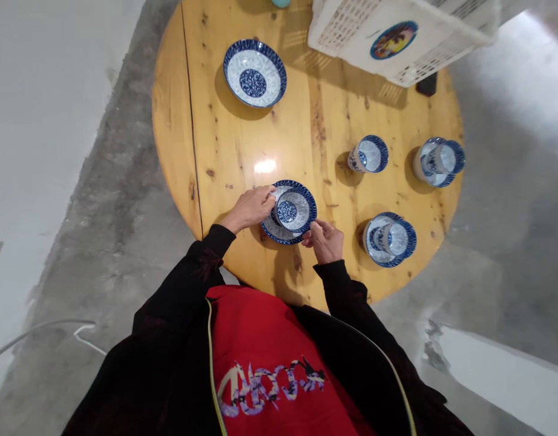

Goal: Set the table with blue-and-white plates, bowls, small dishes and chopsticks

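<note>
Small round blue-and-white ceramic bowl (301,209), over wider matching ceramic dish (277,234). Your right hand (325,242): grip pinched on bowl rim. Left hand (254,207): grip curled, hold unclear. Centre bowl, level.

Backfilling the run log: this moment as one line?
left hand: at rim of dish | right hand: at rim of small bowl | small bowl: over dish, contact unclear | lone cup: upright, apart

The attire comprises a black jacket (165,339) with long, cuffed sleeves (200,257) and yellowish zipper edging (212,363), open over a red shirt (261,327) bearing purple-and-black lettering (270,389).
</note>
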Demonstrator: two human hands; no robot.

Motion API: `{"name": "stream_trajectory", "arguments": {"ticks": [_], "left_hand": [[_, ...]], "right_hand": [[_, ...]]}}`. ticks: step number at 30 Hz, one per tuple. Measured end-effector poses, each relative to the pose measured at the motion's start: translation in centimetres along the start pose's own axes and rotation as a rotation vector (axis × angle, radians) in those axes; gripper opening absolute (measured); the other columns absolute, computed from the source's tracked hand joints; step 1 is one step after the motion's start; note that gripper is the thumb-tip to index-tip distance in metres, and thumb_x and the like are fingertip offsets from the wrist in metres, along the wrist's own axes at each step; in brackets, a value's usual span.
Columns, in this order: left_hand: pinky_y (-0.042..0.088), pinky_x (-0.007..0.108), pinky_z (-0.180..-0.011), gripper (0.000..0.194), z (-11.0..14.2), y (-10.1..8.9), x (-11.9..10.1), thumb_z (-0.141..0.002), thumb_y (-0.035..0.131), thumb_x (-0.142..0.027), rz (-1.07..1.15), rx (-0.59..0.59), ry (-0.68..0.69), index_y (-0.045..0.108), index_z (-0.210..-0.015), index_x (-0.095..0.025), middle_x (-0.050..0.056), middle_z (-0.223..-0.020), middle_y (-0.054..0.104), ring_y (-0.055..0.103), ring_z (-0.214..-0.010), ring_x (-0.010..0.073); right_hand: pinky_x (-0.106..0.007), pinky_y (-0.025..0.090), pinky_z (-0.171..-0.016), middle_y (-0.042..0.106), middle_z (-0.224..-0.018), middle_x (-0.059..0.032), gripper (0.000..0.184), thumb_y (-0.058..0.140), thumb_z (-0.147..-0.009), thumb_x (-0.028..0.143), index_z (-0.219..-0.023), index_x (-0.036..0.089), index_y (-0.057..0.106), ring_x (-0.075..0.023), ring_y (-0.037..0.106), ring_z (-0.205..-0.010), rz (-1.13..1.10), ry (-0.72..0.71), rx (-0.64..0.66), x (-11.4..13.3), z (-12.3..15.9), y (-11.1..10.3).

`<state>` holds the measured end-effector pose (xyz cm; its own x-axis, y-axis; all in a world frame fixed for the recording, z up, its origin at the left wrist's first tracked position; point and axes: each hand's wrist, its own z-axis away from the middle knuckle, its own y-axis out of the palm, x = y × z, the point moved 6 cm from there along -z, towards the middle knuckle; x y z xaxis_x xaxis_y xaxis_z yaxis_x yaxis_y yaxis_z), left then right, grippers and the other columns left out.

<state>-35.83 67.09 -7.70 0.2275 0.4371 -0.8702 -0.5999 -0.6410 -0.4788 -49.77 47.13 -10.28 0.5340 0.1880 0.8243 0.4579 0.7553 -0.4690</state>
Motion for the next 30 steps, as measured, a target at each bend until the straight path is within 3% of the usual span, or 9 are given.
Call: {"name": "stream_trajectory", "arguments": {"ticks": [5, 9, 18, 30], "left_hand": [[0.052, 0.036, -0.095, 0.040, 2.2, -2.5, 0.4, -0.097, 0.041, -0.029, 0.059, -0.090, -0.014, 0.066, -0.123, -0.013, 0.012, -0.118, 0.073, 0.068, -0.103, 0.0224], [0.054, 0.035, -0.094, 0.040, 4.6, -3.4, 1.0, -0.097, 0.044, -0.033, 0.111, -0.129, -0.037, 0.066, -0.124, -0.014, 0.011, -0.112, 0.075, 0.070, -0.101, 0.0216], [0.058, 0.030, -0.087, 0.038, 8.3, -1.4, 1.3, -0.096, 0.047, -0.037, 0.237, -0.057, -0.134, 0.066, -0.122, -0.018, 0.009, -0.111, 0.077, 0.072, -0.101, 0.0201], [0.058, 0.037, -0.093, 0.047, 12.0, 0.4, -2.0, -0.093, 0.048, -0.043, 0.188, -0.058, -0.168, 0.066, -0.125, -0.014, 0.014, -0.114, 0.076, 0.073, -0.102, 0.0239]], "right_hand": [[-0.026, 0.047, -0.042, 0.064, -0.052, 0.0023, 0.053, 0.069, -0.073, 0.056, -0.100, 0.012, 0.064, -0.0142, 0.058, -0.040, -0.081, 0.021, -0.072, -0.9, 2.3, -1.5], [-0.026, 0.045, -0.042, 0.063, -0.052, 0.0018, 0.051, 0.069, -0.072, 0.057, -0.098, 0.012, 0.064, -0.0148, 0.057, -0.040, -0.154, 0.034, -0.093, -1.9, 5.6, -1.4], [-0.031, 0.047, -0.044, 0.063, -0.055, 0.0009, 0.055, 0.069, -0.070, 0.067, -0.097, 0.019, 0.064, -0.0174, 0.057, -0.043, -0.231, 0.139, -0.005, -3.5, 11.2, 2.5], [-0.029, 0.044, -0.043, 0.061, -0.051, 0.0025, 0.051, 0.064, -0.065, 0.064, -0.090, 0.020, 0.062, -0.0161, 0.054, -0.039, -0.398, 0.150, 0.101, -4.4, 11.1, 3.0]]}}
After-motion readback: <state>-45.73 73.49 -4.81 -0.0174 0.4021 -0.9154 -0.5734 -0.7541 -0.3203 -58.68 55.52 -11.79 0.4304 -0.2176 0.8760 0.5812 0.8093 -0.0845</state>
